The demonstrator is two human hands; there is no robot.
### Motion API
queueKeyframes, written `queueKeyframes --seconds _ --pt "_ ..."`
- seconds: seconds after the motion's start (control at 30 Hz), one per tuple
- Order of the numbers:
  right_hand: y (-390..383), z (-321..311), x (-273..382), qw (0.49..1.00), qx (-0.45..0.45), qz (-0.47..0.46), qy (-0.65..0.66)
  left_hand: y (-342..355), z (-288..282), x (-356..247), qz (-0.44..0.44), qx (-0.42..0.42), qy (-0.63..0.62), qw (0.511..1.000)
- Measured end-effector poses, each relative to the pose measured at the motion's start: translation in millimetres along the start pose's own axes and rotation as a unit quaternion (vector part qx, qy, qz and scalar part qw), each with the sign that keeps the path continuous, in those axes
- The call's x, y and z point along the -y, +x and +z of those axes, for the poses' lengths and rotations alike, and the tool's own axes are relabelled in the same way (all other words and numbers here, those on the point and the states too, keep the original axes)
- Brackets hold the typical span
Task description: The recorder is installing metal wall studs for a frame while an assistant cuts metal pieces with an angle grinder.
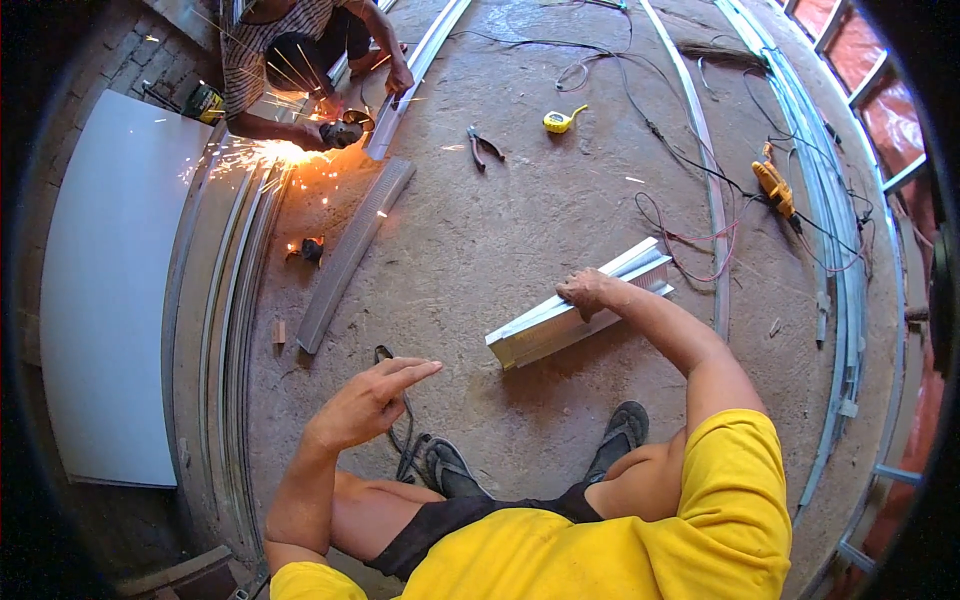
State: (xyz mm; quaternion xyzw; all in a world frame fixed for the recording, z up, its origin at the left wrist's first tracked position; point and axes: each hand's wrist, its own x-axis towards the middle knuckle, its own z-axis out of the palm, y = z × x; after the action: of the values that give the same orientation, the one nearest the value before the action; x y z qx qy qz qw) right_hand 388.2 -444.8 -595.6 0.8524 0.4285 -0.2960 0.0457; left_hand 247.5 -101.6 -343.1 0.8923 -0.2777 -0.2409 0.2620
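Observation:
A short silvery metal channel piece (545,325) lies on the concrete floor in front of me. My right hand (588,292) rests on its top edge, fingers curled over it. My left hand (372,400) hovers in the air to the left of the piece, fingers extended and holding nothing. My feet in dark sandals (620,435) are just below the piece.
Another person (290,50) at the top left cuts metal with an angle grinder (342,130), throwing sparks. A long metal channel (352,250), pliers (484,147), a yellow tape measure (560,121), a yellow drill (775,187), cables and long rails lie on the floor. A white board (110,290) is at the left.

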Motion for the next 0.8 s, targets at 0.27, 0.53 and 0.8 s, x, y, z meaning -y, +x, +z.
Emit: queueKeyframes --seconds 0.27,0.53,0.8 --pt "1.7 11.1 -5.9 0.999 -0.030 -0.006 0.019 2.3 -2.2 -3.2 0.003 -0.001 -0.001 1.000" --pt "6.7 16.1 -7.5 0.999 -0.039 -0.008 0.012 1.2 -3.2 -1.8 -0.009 -0.004 -0.007 1.000" --pt "2.8 9.4 -2.0 0.999 -0.036 -0.007 0.006 1.6 -4.6 -3.3 -0.021 -0.005 -0.016 1.000"
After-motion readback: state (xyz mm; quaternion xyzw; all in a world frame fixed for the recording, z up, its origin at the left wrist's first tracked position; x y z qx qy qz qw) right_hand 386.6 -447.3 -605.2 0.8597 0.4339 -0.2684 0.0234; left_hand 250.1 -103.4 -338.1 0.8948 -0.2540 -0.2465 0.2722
